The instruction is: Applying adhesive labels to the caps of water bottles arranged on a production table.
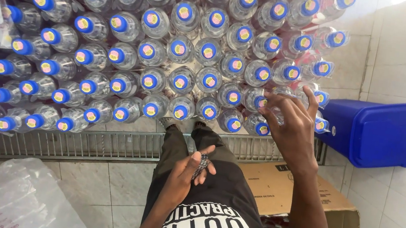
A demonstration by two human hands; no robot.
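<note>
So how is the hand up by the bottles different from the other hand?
The right hand reaches up with fingers spread, touching the clear bottles with blue caps. The left hand stays low near the person's waist. The left hand is curled around a small dark object, too small to identify, while the right hand grips nothing. Both are bare.

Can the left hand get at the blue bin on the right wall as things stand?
Probably not directly. The left hand is low by the person's waist, closed on a small dark object, while the blue bin sits far right, beyond the raised right hand and forearm.
</note>
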